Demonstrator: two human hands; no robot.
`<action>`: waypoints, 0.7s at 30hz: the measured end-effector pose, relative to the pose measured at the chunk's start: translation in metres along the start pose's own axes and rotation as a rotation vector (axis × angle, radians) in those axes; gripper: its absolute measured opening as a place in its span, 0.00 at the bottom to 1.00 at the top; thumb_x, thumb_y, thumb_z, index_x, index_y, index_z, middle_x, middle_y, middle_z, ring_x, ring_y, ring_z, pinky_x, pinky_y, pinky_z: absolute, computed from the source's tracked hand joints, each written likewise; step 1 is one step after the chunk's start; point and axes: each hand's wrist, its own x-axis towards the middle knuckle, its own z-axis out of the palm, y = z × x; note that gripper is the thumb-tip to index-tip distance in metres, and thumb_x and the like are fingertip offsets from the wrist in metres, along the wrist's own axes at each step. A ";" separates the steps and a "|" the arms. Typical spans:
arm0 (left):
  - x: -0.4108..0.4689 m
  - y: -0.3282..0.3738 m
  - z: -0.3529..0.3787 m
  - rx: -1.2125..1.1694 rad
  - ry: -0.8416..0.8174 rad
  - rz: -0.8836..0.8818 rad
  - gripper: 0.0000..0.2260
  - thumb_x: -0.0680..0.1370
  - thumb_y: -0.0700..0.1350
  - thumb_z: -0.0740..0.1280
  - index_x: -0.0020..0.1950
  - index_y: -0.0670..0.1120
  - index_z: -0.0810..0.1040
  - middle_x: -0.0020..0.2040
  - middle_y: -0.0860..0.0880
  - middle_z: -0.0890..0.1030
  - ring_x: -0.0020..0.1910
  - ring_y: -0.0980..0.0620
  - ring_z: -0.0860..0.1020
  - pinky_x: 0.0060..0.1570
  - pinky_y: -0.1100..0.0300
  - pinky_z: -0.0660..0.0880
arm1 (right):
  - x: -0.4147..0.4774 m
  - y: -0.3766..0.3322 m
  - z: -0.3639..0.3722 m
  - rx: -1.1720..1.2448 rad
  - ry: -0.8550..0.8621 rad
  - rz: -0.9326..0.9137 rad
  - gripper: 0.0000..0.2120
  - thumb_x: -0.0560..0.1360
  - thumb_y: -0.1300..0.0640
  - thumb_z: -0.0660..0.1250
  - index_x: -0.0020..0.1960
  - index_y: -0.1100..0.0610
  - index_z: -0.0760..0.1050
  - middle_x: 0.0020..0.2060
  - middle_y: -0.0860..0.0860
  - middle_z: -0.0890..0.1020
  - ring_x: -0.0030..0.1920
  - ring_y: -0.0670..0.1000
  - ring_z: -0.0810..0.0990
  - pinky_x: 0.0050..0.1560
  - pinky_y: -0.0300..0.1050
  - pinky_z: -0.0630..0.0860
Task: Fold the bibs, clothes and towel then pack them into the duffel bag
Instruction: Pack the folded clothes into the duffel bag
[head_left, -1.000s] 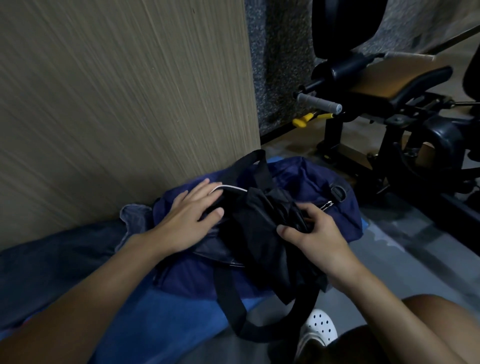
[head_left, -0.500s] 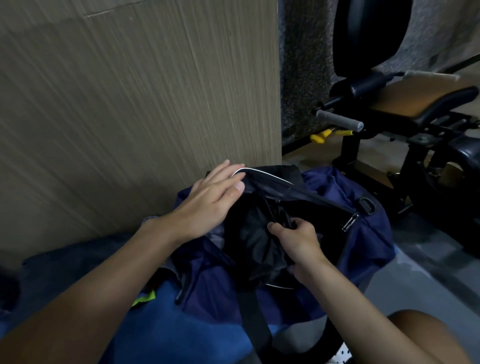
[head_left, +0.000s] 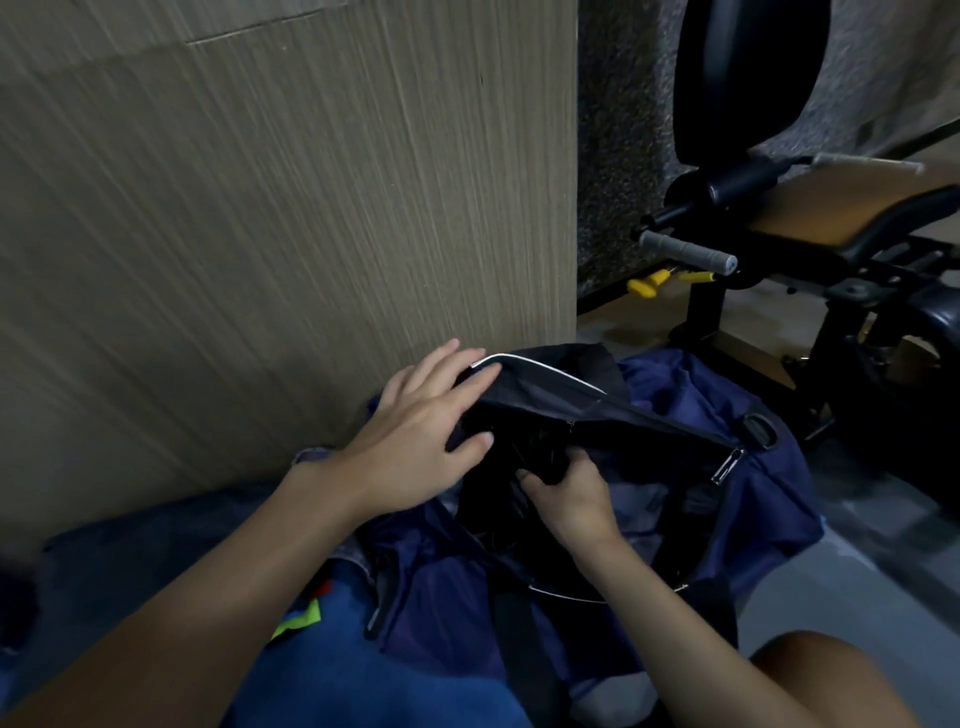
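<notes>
Here, left hand (head_left: 421, 441) flat on duffel bag (head_left: 753, 519) rim, right hand (head_left: 569, 496) gripping black cloth (head_left: 543, 453) inside, wall (head_left: 311, 234) alongside

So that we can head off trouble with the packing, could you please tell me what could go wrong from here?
The right hand grips the black garment bunched at the mouth of the duffel bag, so its fold may come undone inside. The left hand only presses the flap back with flat fingers; it might slip and close the opening.
</notes>
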 end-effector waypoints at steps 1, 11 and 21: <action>-0.004 -0.004 0.004 0.040 -0.001 0.001 0.33 0.79 0.57 0.62 0.81 0.55 0.52 0.81 0.56 0.48 0.79 0.58 0.38 0.77 0.43 0.49 | -0.002 -0.002 -0.002 0.023 -0.003 0.007 0.25 0.73 0.49 0.73 0.65 0.59 0.73 0.58 0.57 0.82 0.60 0.57 0.79 0.60 0.45 0.75; -0.016 -0.015 0.021 0.093 -0.071 -0.142 0.50 0.75 0.49 0.73 0.78 0.58 0.33 0.75 0.66 0.29 0.77 0.60 0.32 0.74 0.34 0.54 | -0.003 0.000 0.013 0.157 -0.215 0.086 0.17 0.71 0.60 0.74 0.58 0.58 0.75 0.47 0.53 0.84 0.46 0.52 0.84 0.48 0.46 0.82; -0.023 -0.022 0.020 0.066 -0.013 -0.152 0.55 0.71 0.55 0.76 0.77 0.60 0.32 0.77 0.63 0.29 0.78 0.57 0.33 0.71 0.33 0.59 | -0.003 -0.014 0.017 -0.687 0.019 -0.373 0.28 0.76 0.48 0.66 0.72 0.55 0.65 0.68 0.56 0.70 0.68 0.59 0.66 0.67 0.53 0.67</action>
